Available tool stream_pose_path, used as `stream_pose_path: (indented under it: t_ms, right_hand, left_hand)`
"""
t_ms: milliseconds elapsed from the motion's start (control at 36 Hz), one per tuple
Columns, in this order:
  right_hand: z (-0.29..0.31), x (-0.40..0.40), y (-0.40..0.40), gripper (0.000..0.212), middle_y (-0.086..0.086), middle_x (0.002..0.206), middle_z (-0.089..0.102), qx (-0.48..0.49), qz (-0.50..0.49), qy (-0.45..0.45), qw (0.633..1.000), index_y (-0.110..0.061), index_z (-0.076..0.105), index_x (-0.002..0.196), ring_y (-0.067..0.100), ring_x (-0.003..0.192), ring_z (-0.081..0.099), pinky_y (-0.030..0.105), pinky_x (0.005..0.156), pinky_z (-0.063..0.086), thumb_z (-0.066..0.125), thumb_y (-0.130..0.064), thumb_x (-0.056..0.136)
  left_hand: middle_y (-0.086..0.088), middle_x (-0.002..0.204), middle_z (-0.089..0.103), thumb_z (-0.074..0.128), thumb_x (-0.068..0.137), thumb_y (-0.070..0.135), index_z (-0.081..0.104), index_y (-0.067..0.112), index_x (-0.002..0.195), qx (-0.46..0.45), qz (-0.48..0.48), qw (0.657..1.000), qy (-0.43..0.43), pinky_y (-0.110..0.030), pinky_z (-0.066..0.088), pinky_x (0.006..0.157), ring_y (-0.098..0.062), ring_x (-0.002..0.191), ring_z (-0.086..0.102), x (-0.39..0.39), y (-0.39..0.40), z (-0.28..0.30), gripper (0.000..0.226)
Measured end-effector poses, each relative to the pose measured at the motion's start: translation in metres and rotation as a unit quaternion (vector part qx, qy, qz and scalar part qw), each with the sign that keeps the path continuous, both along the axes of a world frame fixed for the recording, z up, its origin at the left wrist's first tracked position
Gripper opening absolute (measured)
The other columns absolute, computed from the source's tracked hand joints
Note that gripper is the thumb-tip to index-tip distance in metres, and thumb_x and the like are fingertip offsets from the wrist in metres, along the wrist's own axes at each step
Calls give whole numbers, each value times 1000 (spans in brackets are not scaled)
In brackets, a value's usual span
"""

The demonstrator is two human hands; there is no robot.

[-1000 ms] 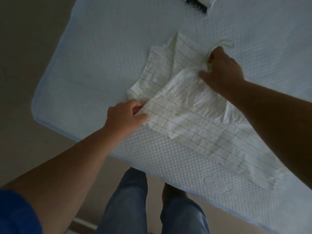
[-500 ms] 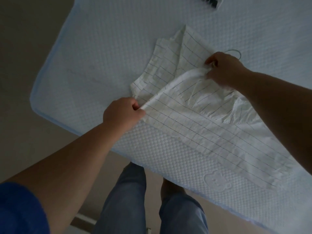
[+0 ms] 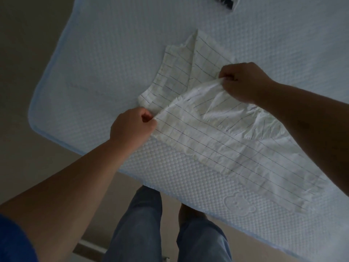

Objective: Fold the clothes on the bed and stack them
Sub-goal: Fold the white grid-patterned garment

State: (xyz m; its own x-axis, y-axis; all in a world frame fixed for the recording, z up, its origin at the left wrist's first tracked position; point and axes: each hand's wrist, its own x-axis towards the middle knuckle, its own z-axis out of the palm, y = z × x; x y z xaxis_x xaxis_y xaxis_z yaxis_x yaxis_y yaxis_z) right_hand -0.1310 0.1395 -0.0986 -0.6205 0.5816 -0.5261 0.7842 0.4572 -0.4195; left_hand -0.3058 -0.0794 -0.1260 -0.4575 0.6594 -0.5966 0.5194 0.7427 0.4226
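A white garment with thin dark stripes (image 3: 222, 140) lies spread on the pale blue quilted bed (image 3: 117, 59), near its front edge. My left hand (image 3: 132, 125) pinches the near corner of the garment's upper layer. My right hand (image 3: 243, 82) pinches the far end of the same edge, which is lifted off the layer below. The lower part of the garment (image 3: 175, 74) lies flat beyond the raised edge. My right forearm covers part of the cloth on the right.
A dark-and-white item (image 3: 221, 1) lies at the top edge of the view, farther back on the bed. The bed's corner (image 3: 35, 121) is at the left, with floor beyond. My jeans-clad legs (image 3: 143, 224) stand against the front edge.
My right hand has drawn the garment's edge toward me and lifted it. The green hanger loop beside that hand is out of sight now. My left hand keeps its pinch.
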Motion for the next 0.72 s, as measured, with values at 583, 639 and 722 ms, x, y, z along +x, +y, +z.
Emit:
stream_pose_path:
  t_ms: [583, 639, 722]
  right_hand:
    - [-20, 13, -45, 48, 8, 148, 35, 258, -64, 72, 961, -12, 46, 133, 27, 143, 16, 50, 114, 9, 46, -34, 90]
    - [-22, 24, -59, 51, 9, 152, 29, 251, -58, 62, 964, -10, 43, 137, 29, 144, 11, 54, 113, 4, 44, -34, 92]
    - [-37, 42, -66, 59, 7, 158, 13, 221, -32, -19, 975, -11, 25, 147, 26, 145, -1, 51, 112, -7, 31, -41, 96]
  left_hand:
    - [-13, 100, 66, 63, 77, 10, 67, 7, 100, 245, -135, 957, 79, -35, 47, 77, -28, 95, 60, 61, 27, 22, 24]
    - [-15, 124, 59, 60, 81, 15, 63, 10, 118, 242, -218, 944, 48, -44, 41, 97, -31, 119, 52, 80, 38, 15, 37]
    - [-9, 154, 25, 48, 90, 32, 35, 24, 143, 167, -321, 930, 68, -44, 9, 115, -26, 144, 15, 95, 53, -6, 55]
